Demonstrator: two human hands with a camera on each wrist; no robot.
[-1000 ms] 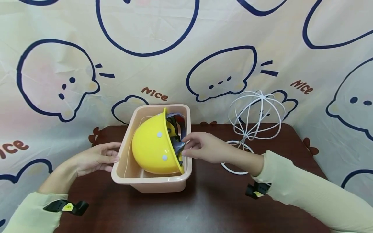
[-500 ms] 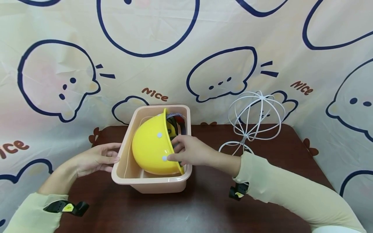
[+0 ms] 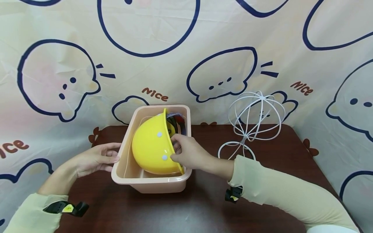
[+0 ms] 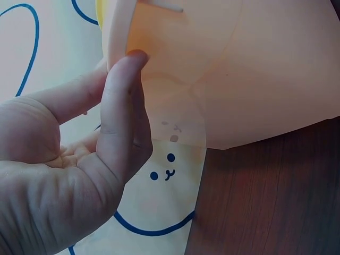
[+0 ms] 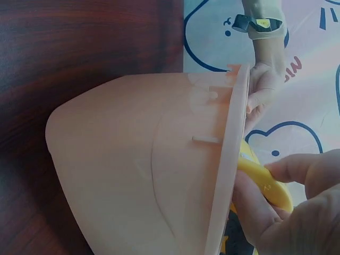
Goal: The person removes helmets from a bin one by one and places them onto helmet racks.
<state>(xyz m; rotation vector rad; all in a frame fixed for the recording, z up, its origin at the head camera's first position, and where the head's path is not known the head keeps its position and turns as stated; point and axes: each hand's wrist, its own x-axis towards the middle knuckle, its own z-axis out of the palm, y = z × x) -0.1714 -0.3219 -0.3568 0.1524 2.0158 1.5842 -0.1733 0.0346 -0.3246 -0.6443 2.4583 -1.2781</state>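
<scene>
A yellow hard hat (image 3: 151, 145) with pale dots lies on its side in a pink-beige bin (image 3: 151, 181), its dark inner straps facing right. My right hand (image 3: 189, 152) pinches the hat's brim between thumb and fingers, some fingertips hidden inside the hat; the right wrist view shows the same grip on the yellow brim (image 5: 268, 186). With thumb and fingers, my left hand (image 3: 93, 160) holds the left rim of the bin, and in the left wrist view the hand (image 4: 95, 133) has its fingertips on the rim (image 4: 118, 37).
A white wire frame (image 3: 244, 134), shaped like a whisk with a round base, stands at the back right of the dark brown table (image 3: 180, 213). Behind the table hangs a patterned cloth (image 3: 163, 74). Part of a white rounded thing (image 3: 332, 229) shows at the bottom right.
My right hand has moved left and slightly down from the bin's right rim to the hat's brim and taken hold of it. The left hand, bin and hat have stayed in place.
</scene>
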